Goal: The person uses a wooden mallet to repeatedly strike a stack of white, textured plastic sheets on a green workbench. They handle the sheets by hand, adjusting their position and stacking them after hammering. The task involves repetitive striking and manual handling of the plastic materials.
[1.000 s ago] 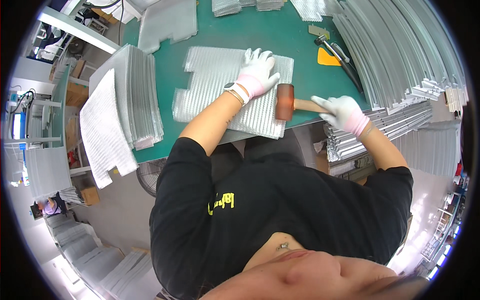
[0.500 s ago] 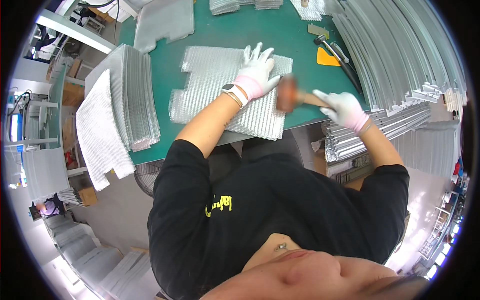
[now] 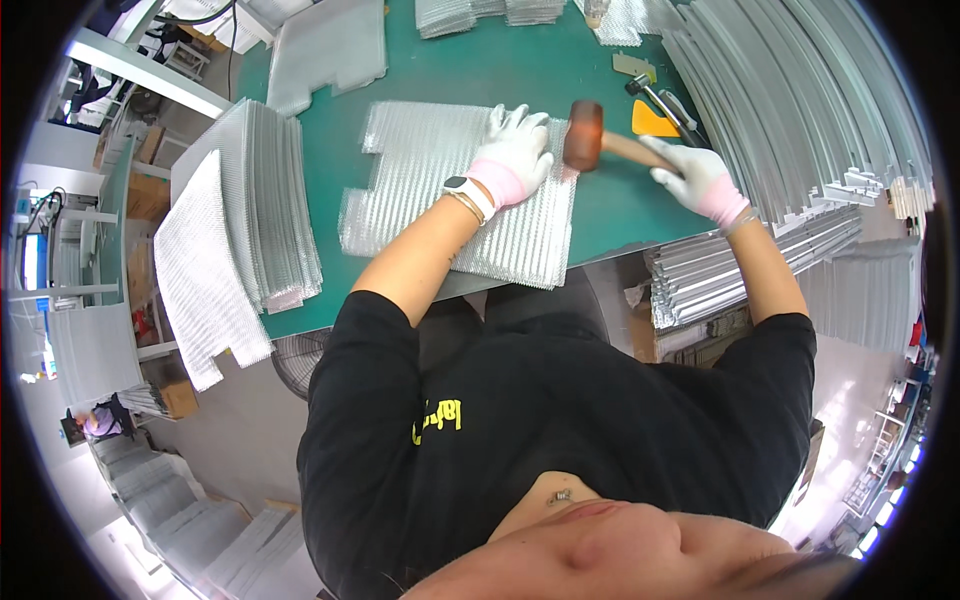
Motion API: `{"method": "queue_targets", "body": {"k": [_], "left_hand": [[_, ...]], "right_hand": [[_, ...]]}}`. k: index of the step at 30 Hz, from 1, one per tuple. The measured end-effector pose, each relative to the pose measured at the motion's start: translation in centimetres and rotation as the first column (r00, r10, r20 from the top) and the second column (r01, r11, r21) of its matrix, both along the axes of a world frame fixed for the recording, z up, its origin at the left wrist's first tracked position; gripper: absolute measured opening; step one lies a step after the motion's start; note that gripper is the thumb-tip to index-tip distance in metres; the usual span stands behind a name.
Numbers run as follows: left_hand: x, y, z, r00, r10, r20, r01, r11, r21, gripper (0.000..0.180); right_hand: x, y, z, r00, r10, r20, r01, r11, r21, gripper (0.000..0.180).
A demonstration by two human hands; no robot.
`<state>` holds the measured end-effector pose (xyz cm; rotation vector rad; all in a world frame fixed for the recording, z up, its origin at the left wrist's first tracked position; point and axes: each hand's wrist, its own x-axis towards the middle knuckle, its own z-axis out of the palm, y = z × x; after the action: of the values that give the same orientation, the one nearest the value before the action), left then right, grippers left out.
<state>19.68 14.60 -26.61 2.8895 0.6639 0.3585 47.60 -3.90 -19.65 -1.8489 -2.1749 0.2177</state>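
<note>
- Closest to my camera I have the wearer's black shirt (image 3: pixel 560 410), both forearms reaching from it toward the green table (image 3: pixel 620 220).
- Just ahead of the body I see the silvery ribbed sheet (image 3: pixel 410 190) lying on the table near its front edge, with a notch in its left side.
- I make out the left hand (image 3: pixel 515 160), gloved in white with a pink cuff, palm down on the right half of that sheet, its fingers somewhat spread.
- Over to the right, my view has the right hand (image 3: pixel 695 178), gloved alike, wrapped around the wooden handle of a mallet (image 3: pixel 584 136).
- The mallet's reddish-brown head appears over the sheet's right edge; from here I cannot tell whether they touch.
- On my left stands a stack of ribbed sheets (image 3: pixel 272 210), a loose sheet (image 3: pixel 205 270) slanting along its outer side.
- Past the right hand I find an orange-yellow plate (image 3: pixel 652 120) beside a black-handled hammer (image 3: pixel 640 84).
- Tall rows of grey panels (image 3: pixel 790 110) fill the table's right side.
- Farthest off I see another notched sheet (image 3: pixel 330 55) and some small piles (image 3: pixel 445 15).
</note>
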Motion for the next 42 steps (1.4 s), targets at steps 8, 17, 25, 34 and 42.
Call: {"method": "queue_targets", "body": {"k": [8, 17, 25, 34, 42], "left_hand": [[-0.2, 0.1, 0.0, 0.999, -0.020, -0.039, 0.020, 1.000, -0.019, 0.046], [3.3, -0.7, 2.7, 0.974, 0.216, -0.067, -0.225, 0.951, -0.214, 0.062], [2.9, -6.9, 2.0, 0.957, -0.290, 0.009, 0.287, 0.945, -0.158, 0.046], [-2.9, -6.6, 7.1, 0.790, -0.604, 0.103, 0.419, 0.410, -0.810, 0.039], [3.1, 3.3, 0.0, 1.000, 0.009, -0.001, -0.009, 0.995, 0.102, 0.049]], "right_hand": [[0.6, 1.3, 0.3, 0.979, 0.084, 0.185, -0.057, 0.987, -0.147, 0.057], [0.1, -0.3, 0.9, 0.992, -0.088, 0.087, 0.091, 0.995, -0.035, 0.056], [-3.7, -8.6, -2.4, 0.448, -0.435, -0.781, 0.557, 0.819, -0.136, 0.059], [-1.7, -8.8, -1.0, 0.808, -0.346, -0.476, 0.383, 0.924, -0.022, 0.063], [1.5, 0.7, -4.0, 0.982, -0.102, -0.157, 0.150, 0.930, 0.336, 0.059]]}}
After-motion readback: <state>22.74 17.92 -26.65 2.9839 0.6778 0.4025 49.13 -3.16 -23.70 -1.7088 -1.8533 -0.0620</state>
